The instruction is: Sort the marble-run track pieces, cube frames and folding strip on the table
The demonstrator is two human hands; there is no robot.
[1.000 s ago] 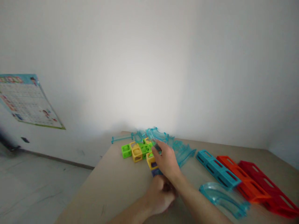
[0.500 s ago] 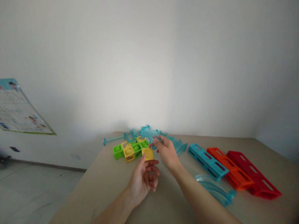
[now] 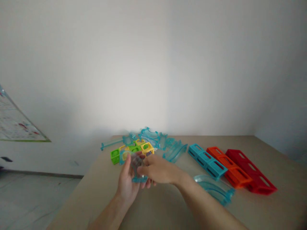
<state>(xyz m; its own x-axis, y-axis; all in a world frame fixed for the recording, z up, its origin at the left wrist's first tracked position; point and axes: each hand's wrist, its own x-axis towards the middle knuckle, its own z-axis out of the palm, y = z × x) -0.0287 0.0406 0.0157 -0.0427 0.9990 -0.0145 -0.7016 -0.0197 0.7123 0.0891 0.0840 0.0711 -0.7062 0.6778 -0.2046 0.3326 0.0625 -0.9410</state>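
Observation:
Both my hands meet above the tan table [image 3: 168, 207], holding one clear teal curved track piece [image 3: 134, 163] between them. My left hand [image 3: 127, 182] cups it from below and the left. My right hand [image 3: 158, 172] pinches its right side with closed fingers. Just behind the hands lies a cluster of green and yellow cube blocks [image 3: 130, 150], and behind those a pile of clear teal track pieces [image 3: 153, 139].
Long blue [image 3: 207, 160], orange [image 3: 229, 166] and red [image 3: 250, 174] slotted blocks lie side by side at the right. A loose teal curved track [image 3: 214, 188] lies by my right forearm. A poster [image 3: 14, 123] hangs on the left wall; the table's left edge drops to the floor.
My right hand has drawn back from the pile with a teal track piece. My left hand, which was open half a second ago, has risen and closed on it too.

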